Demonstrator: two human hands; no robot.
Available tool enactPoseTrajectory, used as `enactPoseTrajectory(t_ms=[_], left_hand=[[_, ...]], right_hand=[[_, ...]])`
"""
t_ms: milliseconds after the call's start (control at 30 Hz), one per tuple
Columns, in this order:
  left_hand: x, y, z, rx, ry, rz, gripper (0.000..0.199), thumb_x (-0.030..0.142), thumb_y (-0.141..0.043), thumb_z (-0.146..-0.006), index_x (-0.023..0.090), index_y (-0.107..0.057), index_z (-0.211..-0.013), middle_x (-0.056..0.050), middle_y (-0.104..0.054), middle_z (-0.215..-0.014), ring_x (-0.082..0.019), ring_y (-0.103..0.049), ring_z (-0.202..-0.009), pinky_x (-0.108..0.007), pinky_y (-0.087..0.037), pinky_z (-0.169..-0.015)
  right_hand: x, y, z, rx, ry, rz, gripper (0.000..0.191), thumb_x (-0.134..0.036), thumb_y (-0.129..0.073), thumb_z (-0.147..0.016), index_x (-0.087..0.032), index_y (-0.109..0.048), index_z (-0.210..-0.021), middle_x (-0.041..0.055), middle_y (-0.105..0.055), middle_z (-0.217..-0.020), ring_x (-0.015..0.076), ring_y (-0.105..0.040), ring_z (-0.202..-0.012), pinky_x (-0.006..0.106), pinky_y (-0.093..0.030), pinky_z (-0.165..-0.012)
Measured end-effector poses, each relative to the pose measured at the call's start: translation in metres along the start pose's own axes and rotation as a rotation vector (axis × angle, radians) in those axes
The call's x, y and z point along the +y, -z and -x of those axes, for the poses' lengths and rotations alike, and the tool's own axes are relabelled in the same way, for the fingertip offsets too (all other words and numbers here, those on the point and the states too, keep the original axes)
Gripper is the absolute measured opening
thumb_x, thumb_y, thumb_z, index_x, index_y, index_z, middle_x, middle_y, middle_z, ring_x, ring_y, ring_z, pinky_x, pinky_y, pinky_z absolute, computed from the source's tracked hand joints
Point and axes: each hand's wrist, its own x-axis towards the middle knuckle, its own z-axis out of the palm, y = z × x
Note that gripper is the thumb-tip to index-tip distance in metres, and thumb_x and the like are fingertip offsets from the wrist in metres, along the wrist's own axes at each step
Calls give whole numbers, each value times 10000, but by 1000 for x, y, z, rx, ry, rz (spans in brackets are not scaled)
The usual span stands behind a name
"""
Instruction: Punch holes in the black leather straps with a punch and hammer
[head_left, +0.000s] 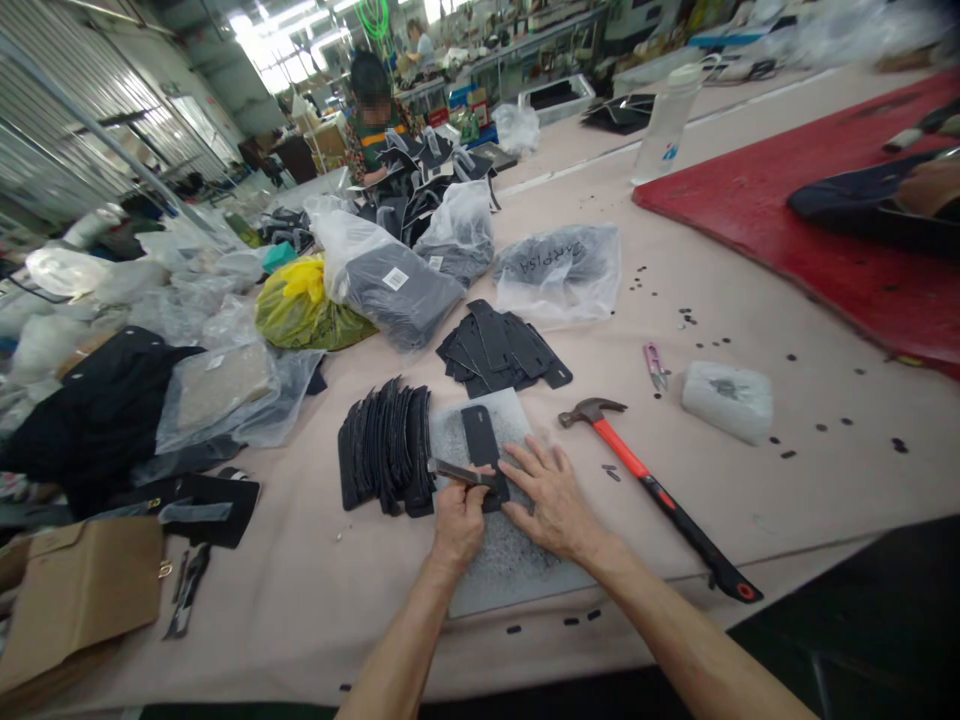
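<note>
My left hand (459, 522) is closed around a metal punch (461, 472), which lies tilted across a dark strap-like piece (480, 436) with a small slot near its far end. Fingers spread, my right hand (551, 495) rests flat on the grey-white board (514, 560) with its fingertips at the piece's right edge. A row of dark pieces (382, 445) stands packed on edge just left of the board. Beyond the board lies a loose pile of similar pieces (499, 345). To the right of my right hand is a claw hammer (637, 465) with an orange and black handle.
Pink snips (655, 366) and a wrapped white block (726, 400) lie right, among small dark cut-outs. Plastic bags (401, 285), a yellow bag (304, 305) and a cardboard box (82, 600) sit left. A red board (810, 200) is at right; a person (375, 110) works across the table.
</note>
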Motion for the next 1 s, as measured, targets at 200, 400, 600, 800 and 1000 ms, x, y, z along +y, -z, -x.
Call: enactPoseTrajectory(t_ms=[200, 400, 600, 800, 1000], left_hand=[[1, 5, 2, -28, -20, -34, 256, 212, -504, -901, 205, -716, -1046, -51, -738, -1072, -220, -637, -1122, -429, -467, -1052], [-1, 4, 2, -39, -24, -56, 256, 227, -507, -905, 213, -723, -1041, -47, -734, -1095, -229, -619, -1156, -454, -450, -1069], [-6, 3, 3, -55, -44, -93, 257, 227, -500, -909, 210, -724, -1035, -50, -730, -1106, -234, -612, -1168, -459, -454, -1066], [-9, 0, 6, -38, -121, -152, 274, 175, -477, -905, 188, -705, -1056, -64, -726, -1117, -231, -620, -1158, -440, -477, -1047], [-12, -4, 7, -29, -157, -193, 279, 135, -464, -898, 186, -693, -1050, -69, -721, -1128, -231, -634, -1138, -444, -484, -1037]], right_hand=[[2, 0, 0, 6, -1, -18, 581, -338, -599, -792, -259, -506, -1360, 59, -364, -1520, 331, -170, -1431, 601, -115, -1116], [1, 3, -1, 0, -5, -31, 569, -331, -594, -796, -266, -510, -1356, 60, -369, -1517, 336, -183, -1427, 607, -123, -1111], [3, 3, 0, -1, -2, -33, 571, -344, -602, -801, -264, -509, -1358, 62, -368, -1516, 338, -180, -1425, 610, -130, -1108], [3, 2, 0, -6, -3, -33, 563, -350, -602, -813, -267, -503, -1361, 56, -363, -1520, 333, -168, -1429, 614, -131, -1106], [3, 1, 0, -6, 2, -38, 566, -349, -600, -813, -271, -500, -1365, 64, -358, -1521, 344, -171, -1428, 617, -140, -1099]])
